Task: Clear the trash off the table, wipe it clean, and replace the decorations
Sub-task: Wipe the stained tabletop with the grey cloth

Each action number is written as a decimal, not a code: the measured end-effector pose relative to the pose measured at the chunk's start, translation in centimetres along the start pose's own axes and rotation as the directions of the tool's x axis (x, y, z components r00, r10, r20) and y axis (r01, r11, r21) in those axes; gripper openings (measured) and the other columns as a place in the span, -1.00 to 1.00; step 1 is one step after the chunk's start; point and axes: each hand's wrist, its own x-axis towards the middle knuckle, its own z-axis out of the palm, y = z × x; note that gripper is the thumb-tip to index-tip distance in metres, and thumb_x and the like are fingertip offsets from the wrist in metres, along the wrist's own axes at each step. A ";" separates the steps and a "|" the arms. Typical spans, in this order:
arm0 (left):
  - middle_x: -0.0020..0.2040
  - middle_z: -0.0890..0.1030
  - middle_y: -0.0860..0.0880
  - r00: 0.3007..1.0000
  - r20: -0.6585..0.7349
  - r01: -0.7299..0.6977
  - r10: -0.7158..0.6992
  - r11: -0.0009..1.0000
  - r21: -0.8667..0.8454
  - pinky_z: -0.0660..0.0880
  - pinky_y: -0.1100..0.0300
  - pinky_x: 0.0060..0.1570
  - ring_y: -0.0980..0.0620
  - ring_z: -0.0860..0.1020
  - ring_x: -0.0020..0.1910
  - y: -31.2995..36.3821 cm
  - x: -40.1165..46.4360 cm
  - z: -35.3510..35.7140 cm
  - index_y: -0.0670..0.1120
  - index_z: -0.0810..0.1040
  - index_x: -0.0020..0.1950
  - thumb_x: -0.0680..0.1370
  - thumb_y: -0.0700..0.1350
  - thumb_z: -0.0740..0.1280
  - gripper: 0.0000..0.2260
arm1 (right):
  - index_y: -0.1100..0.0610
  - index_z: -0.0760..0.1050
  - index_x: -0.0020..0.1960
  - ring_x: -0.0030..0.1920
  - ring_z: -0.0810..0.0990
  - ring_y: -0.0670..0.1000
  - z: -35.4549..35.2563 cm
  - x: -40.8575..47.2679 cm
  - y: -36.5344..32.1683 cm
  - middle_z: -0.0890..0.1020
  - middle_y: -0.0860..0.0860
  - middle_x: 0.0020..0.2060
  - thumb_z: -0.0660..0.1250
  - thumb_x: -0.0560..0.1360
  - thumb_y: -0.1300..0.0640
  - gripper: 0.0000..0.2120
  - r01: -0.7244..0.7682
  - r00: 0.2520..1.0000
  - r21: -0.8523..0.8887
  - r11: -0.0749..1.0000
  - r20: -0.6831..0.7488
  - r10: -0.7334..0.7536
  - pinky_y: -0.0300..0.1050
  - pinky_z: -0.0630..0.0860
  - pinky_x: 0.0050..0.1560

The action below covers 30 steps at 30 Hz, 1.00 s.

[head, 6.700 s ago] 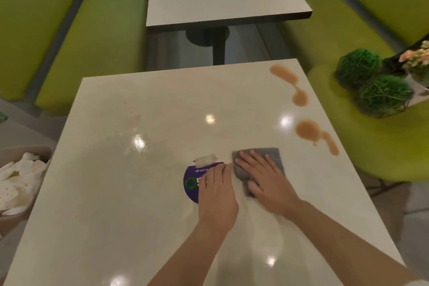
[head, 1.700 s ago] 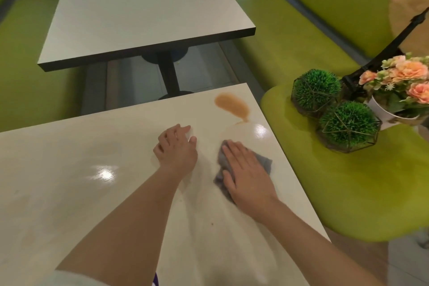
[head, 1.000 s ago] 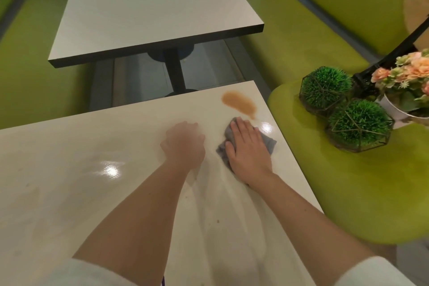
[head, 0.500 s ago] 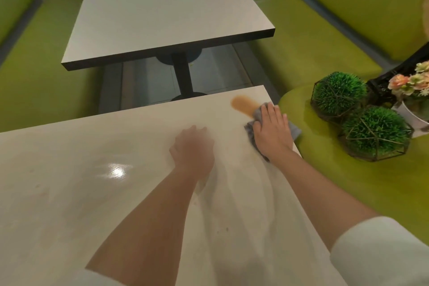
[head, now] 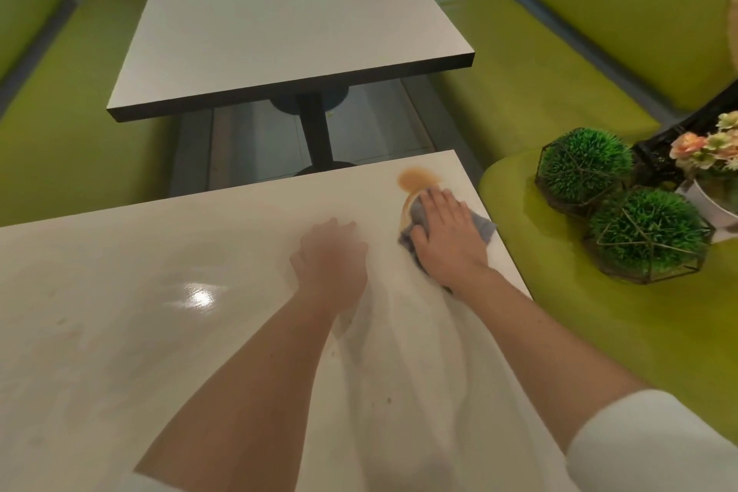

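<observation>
Here, right hand (head: 445, 238) lies flat, fingers straight and together, pressing a grey cloth (head: 481, 226) onto the desk (head: 120, 332). Cloth is bunched under the palm; one corner sticks out toward the desk's right edge. Fingertips sit at the near rim of an orange-brown spill (head: 413, 177) close to the desk's far right corner; the stain smears along the cloth's left side.

Left hand (head: 329, 258) rests on the desk just left of the cloth, apart from it, blurred. Fingers look loosely curled downward, nothing visibly in them. Both forearms bare, white sleeves at the lower frame edge.

Desk surface pale, glossy, with a light reflection left of the left hand and faint wet streaks running back toward the person from the cloth.

Right of the desk, on a lime-green seat (head: 599, 332): two green grass balls in wire geometric frames, far one (head: 583, 168) and near one (head: 647, 234) touching or nearly so. Behind them a white pot of peach flowers (head: 711, 156) and a black object, partly cut off by the frame.

Beyond, a second table (head: 279, 20) on a dark pedestal, green bench seating on both sides.
</observation>
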 end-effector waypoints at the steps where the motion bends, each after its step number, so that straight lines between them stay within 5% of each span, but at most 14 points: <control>1: 0.54 0.05 0.08 1.000 0.005 -0.008 0.008 1.000 0.002 0.05 0.01 0.41 -0.02 0.01 0.49 0.1 0.1 -0.2 0.17 0.12 0.53 0.66 0.12 -0.04 -0.59 | 0.12 0.01 0.59 0.57 -0.06 0.02 0.1 -0.4 -1.1 0.03 0.03 0.58 -0.20 0.52 -0.09 -0.33 0.069 0.997 0.016 0.997 0.020 -0.070 -0.04 -0.14 0.55; 5: 0.50 0.10 0.02 0.998 0.038 -0.045 0.044 0.998 0.036 0.11 0.00 0.34 -0.08 0.09 0.43 0.0 0.4 -1.2 0.14 0.14 0.51 0.66 0.14 -0.03 -0.59 | 0.04 -0.07 0.60 0.56 -0.17 -0.11 0.3 -4.6 -1.3 -0.07 -0.09 0.58 -0.28 0.51 -0.13 -0.32 0.342 0.935 0.026 0.939 0.085 -0.343 -0.12 -0.22 0.54; 12: 0.32 0.30 -0.02 0.995 -0.020 -0.093 0.097 0.986 0.136 0.26 0.01 0.22 -0.10 0.27 0.25 0.1 1.7 -2.5 0.08 0.30 0.39 0.65 0.14 0.05 -0.66 | 0.06 -0.05 0.60 0.57 -0.11 -0.06 0.4 0.4 0.1 -0.03 -0.05 0.58 -0.29 0.51 -0.13 -0.31 0.089 0.996 0.021 0.996 0.012 -0.089 -0.10 -0.19 0.55; 17: 0.31 0.35 -0.02 0.989 -0.095 -0.096 0.115 0.979 0.181 0.29 0.06 0.20 -0.07 0.33 0.25 0.0 3.1 -3.3 0.06 0.31 0.39 0.62 0.11 0.20 -0.64 | 0.00 -0.07 0.60 0.55 -0.17 -0.14 0.3 -3.3 -1.0 -0.07 -0.12 0.58 -0.28 0.52 -0.14 -0.34 0.339 0.935 0.077 0.938 0.078 -0.345 -0.16 -0.23 0.53; 20: 0.42 0.23 -0.07 0.999 -0.038 -0.006 0.012 0.990 0.139 0.24 0.03 0.31 -0.10 0.22 0.38 -0.1 3.7 -3.5 0.02 0.16 0.51 0.59 0.17 0.24 -0.44 | 0.13 0.09 0.57 0.56 -0.01 -0.02 -0.3 -3.1 1.2 0.09 0.00 0.57 -0.15 0.53 -0.02 -0.37 0.143 0.990 0.129 0.981 -0.029 -0.140 -0.21 -0.15 0.51; 23: 0.48 0.13 -0.06 0.998 0.052 0.038 -0.041 0.998 0.058 0.18 0.00 0.37 -0.11 0.13 0.45 -0.5 4.0 -3.6 0.03 0.08 0.55 0.59 0.18 0.22 -0.40 | 0.26 0.13 0.54 0.54 0.11 0.13 -0.1 -0.4 1.8 0.19 0.16 0.53 -0.28 0.47 -0.07 -0.26 -0.025 0.994 0.087 0.996 -0.106 0.034 0.01 0.02 0.53; 27: 0.51 0.10 -0.04 0.995 0.092 0.039 -0.043 0.998 0.045 0.14 -0.03 0.41 -0.10 0.08 0.48 -0.8 3.8 -3.5 0.07 0.03 0.57 0.60 0.20 0.19 -0.38 | 0.21 0.19 0.50 0.50 0.17 0.09 -0.1 5.1 1.1 0.27 0.13 0.49 -0.25 0.53 -0.01 -0.36 -0.105 0.988 0.112 0.988 -0.098 0.116 0.02 0.09 0.50; 30: 0.51 0.09 -0.05 0.994 0.103 0.042 -0.047 0.998 0.052 0.14 -0.03 0.41 -0.11 0.07 0.48 -0.7 4.0 -3.8 0.06 0.02 0.57 0.60 0.19 0.19 -0.38 | 0.13 0.06 0.58 0.56 0.01 0.03 0.1 6.5 -0.2 0.08 0.03 0.57 -0.10 0.64 0.07 -0.48 0.017 0.999 0.055 0.998 -0.031 -0.015 -0.02 -0.07 0.55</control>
